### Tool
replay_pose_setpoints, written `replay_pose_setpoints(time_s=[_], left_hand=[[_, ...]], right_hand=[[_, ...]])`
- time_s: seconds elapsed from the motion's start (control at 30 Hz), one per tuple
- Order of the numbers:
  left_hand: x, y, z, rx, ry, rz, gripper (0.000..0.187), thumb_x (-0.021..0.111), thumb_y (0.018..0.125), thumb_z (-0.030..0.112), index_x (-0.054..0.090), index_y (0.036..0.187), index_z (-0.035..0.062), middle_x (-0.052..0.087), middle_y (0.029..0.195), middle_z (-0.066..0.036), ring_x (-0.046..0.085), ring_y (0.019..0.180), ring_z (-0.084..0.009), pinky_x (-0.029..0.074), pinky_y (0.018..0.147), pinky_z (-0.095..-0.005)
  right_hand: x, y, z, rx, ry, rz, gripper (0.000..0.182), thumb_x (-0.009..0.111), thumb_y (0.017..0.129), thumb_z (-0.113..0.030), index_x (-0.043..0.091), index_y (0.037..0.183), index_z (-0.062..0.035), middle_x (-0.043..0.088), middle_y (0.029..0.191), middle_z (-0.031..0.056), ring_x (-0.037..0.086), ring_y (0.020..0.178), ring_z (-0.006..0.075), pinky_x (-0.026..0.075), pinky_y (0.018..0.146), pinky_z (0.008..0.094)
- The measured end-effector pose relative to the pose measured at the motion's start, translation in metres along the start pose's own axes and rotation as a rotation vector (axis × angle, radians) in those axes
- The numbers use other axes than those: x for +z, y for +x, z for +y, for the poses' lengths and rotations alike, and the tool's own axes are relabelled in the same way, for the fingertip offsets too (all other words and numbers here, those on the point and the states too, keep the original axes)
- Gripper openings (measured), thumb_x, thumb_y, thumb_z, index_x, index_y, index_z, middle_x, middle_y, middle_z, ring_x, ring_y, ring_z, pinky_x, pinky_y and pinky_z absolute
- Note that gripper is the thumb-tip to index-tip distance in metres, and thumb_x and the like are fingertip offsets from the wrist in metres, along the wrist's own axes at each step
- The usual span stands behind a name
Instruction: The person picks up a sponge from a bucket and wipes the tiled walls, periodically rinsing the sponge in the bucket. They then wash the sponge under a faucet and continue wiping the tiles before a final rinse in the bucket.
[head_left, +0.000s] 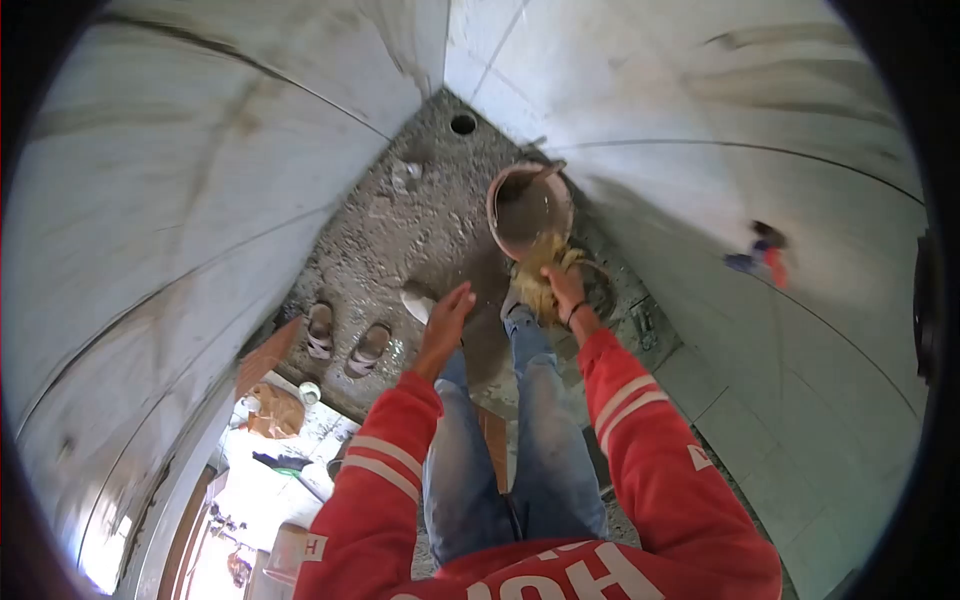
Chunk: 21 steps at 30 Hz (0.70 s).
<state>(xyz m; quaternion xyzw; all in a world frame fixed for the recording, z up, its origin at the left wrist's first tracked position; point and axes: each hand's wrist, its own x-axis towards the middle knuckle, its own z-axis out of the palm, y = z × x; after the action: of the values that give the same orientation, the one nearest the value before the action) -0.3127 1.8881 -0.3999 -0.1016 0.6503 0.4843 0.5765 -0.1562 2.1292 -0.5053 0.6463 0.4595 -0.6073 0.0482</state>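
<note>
My right hand [565, 290] is closed on a yellowish clump of fibre [538, 290], which hangs loose and looks ragged. The clump is just below the near rim of a round, pinkish bucket [491, 208] with murky grey-brown liquid [525, 215] inside. A stick-like piece [548, 170] lies across the bucket's far rim. Left of the clump, my left hand [448, 312] is held over the floor with its fingers slightly bent, and nothing shows in it. Behind my right hand, a dark ring-shaped object [600, 290] is partly hidden.
Rough, wet, gritty floor [380, 240] runs to a corner with a round drain hole [463, 124]. Pale tiled walls [250, 140] rise closely on both sides. A pair of sandals [370, 348] lies at left, near a brown bag [275, 410]. Something small and colourful [768, 255] shows against the right wall.
</note>
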Motion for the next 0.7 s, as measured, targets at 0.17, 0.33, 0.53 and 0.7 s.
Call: replay_pose_setpoints(time_s=[0.17, 0.33, 0.53, 0.7], left_hand=[[0.058, 0.189, -0.039, 0.326, 0.217, -0.016, 0.053, 0.065, 0.101, 0.035, 0.060, 0.142, 0.0019, 0.067, 0.134, -0.021, 0.064, 0.126, -0.0301, 0.047, 0.107, -0.0388], [0.117, 0.353, -0.076, 0.397, 0.376, -0.007, 0.060, 0.063, 0.097, 0.043, 0.060, 0.142, 0.0023, 0.061, 0.136, -0.031, 0.060, 0.127, -0.0456, 0.047, 0.109, -0.0463], [0.148, 0.440, -0.140, 0.138, 0.454, 0.075, 0.073, 0.056, 0.098, 0.051, 0.051, 0.151, 0.0000, 0.045, 0.149, -0.041, 0.047, 0.140, -0.0538, 0.038, 0.119, -0.0489], [0.143, 0.451, -0.141, 0.143, 0.356, 0.046, 0.075, 0.057, 0.099, 0.047, 0.048, 0.151, -0.0052, 0.053, 0.147, -0.036, 0.051, 0.140, -0.0479, 0.041, 0.115, -0.0472]], right_hand=[[0.018, 0.192, 0.050, -0.076, -0.087, 0.000, 0.035, 0.070, 0.086, -0.014, 0.067, 0.116, 0.0049, 0.071, 0.102, 0.0110, 0.070, 0.087, 0.0222, 0.058, 0.071, 0.0414], [0.054, 0.273, 0.068, -0.248, -0.221, -0.081, 0.065, 0.079, 0.082, -0.031, 0.057, 0.129, 0.0078, 0.069, 0.123, 0.0262, 0.068, 0.115, 0.0405, 0.054, 0.098, 0.0486], [0.073, 0.333, 0.157, -0.531, -1.169, 0.105, 0.117, 0.084, 0.078, -0.045, 0.011, 0.156, 0.0052, 0.055, 0.143, 0.0331, 0.055, 0.135, 0.0439, 0.048, 0.111, 0.0492], [0.073, 0.376, 0.173, -0.415, -0.868, -0.115, 0.113, 0.081, 0.082, -0.042, 0.012, 0.158, 0.0062, 0.051, 0.147, 0.0338, 0.052, 0.138, 0.0437, 0.047, 0.113, 0.0486]])
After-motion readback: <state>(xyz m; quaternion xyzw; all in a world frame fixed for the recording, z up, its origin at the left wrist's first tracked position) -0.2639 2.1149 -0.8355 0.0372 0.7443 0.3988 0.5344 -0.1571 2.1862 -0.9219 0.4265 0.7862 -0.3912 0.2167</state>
